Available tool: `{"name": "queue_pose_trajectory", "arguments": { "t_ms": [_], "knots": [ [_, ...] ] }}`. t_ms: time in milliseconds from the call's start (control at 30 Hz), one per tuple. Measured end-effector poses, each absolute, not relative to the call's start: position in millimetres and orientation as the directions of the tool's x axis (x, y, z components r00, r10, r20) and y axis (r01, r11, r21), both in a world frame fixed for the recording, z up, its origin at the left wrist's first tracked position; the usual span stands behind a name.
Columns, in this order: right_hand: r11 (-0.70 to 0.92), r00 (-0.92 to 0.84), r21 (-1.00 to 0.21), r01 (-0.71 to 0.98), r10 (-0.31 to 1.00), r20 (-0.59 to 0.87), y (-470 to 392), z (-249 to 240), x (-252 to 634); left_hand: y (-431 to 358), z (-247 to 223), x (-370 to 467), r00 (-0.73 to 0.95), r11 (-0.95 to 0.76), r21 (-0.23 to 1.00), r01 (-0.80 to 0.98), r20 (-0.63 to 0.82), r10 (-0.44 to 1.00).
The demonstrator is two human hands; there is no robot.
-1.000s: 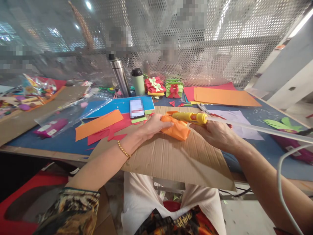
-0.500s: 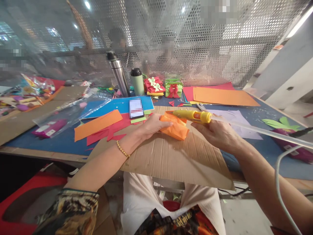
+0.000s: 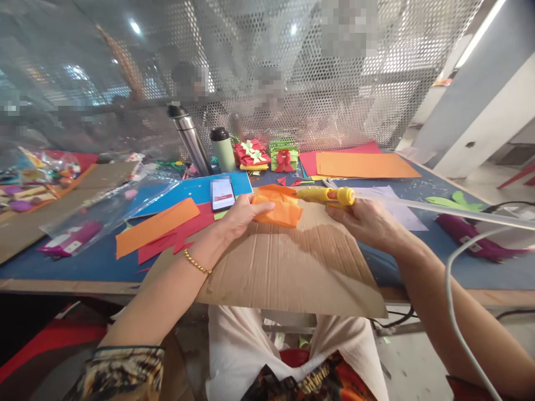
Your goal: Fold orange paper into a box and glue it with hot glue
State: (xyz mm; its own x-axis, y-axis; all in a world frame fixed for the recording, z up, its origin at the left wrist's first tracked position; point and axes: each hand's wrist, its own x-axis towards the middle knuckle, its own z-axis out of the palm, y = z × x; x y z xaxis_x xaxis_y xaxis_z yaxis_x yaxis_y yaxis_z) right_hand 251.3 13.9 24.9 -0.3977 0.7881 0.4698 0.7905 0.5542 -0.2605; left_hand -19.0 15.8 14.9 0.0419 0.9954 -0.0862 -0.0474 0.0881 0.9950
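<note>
My left hand (image 3: pixel 241 216) is closed on a folded orange paper piece (image 3: pixel 281 213), with the thumb lying over its near face. In my right hand (image 3: pixel 368 221) is a yellow hot glue gun (image 3: pixel 328 195), its nozzle pointing left close to the paper's upper right edge. Whether the tip touches the paper I cannot tell. A long clear glue stick (image 3: pixel 438 209) sticks out of the gun's back end to the right. Beneath both hands lies a brown cardboard sheet (image 3: pixel 284 273).
Behind the cardboard are a phone (image 3: pixel 222 194), a steel flask (image 3: pixel 190 136), a green bottle (image 3: pixel 223 149), and red (image 3: pixel 251 155) and green (image 3: pixel 284 156) paper boxes with bows. Orange sheets (image 3: pixel 368 165) lie at the back right. A pale cable (image 3: pixel 451 295) hangs by my right forearm.
The folded orange paper has turned in my left hand and sits flatter. The glue gun stays close to its upper edge. The whole view has shifted slightly.
</note>
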Motion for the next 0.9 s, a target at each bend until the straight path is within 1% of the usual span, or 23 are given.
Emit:
{"name": "queue_pose_trajectory", "arguments": {
  "t_ms": [67, 133, 200, 300, 433, 500, 600, 700, 767, 833, 900],
  "knots": [
    [0.538, -0.401, -0.305, 0.786, 0.819, 0.410, 15, 26, 252, 15, 15, -19, 0.055, 0.110, 0.992, -0.056, -0.107, 0.993],
    [0.528, -0.400, -0.330, 0.783, 0.833, 0.383, 16, 26, 255, 16, 15, -19, 0.066, 0.143, 0.987, -0.067, -0.139, 0.988],
    [0.538, -0.408, -0.334, 0.774, 0.827, 0.387, 17, 25, 258, 16, 14, -19, 0.087, 0.167, 0.982, -0.093, -0.159, 0.983],
    [0.539, -0.397, -0.363, 0.760, 0.827, 0.398, 15, 26, 265, 17, 11, -19, 0.120, 0.167, 0.978, -0.128, -0.152, 0.981],
    [0.488, -0.318, -0.424, 0.763, 0.855, 0.410, 6, 37, 276, 17, 10, -18, 0.146, 0.163, 0.980, -0.117, -0.146, 0.979],
    [0.435, -0.258, -0.415, 0.799, 0.872, 0.417, 3, 42, 284, 16, 11, -18, 0.176, 0.196, 0.974, -0.114, -0.174, 0.969],
    [0.371, -0.194, -0.318, 0.873, 0.861, 0.471, 7, 43, 299, 15, 12, -19, 0.252, 0.269, 0.959, -0.090, -0.239, 0.938],
    [0.279, -0.146, -0.197, 0.940, 0.850, 0.506, 17, 37, 318, 15, 11, -18, 0.300, 0.285, 0.956, -0.070, -0.252, 0.920],
    [0.212, -0.137, -0.109, 0.971, 0.871, 0.472, 21, 32, 329, 14, 10, -16, 0.300, 0.277, 0.957, -0.088, -0.239, 0.923],
    [0.222, -0.204, -0.002, 0.975, 0.899, 0.387, 23, 30, 338, 13, 9, -12, 0.301, 0.262, 0.958, -0.115, -0.218, 0.928],
    [0.253, -0.246, 0.030, 0.967, 0.898, 0.365, 27, 30, 344, 12, 8, -9, 0.325, 0.246, 0.961, -0.123, -0.195, 0.925]
  ]
}}
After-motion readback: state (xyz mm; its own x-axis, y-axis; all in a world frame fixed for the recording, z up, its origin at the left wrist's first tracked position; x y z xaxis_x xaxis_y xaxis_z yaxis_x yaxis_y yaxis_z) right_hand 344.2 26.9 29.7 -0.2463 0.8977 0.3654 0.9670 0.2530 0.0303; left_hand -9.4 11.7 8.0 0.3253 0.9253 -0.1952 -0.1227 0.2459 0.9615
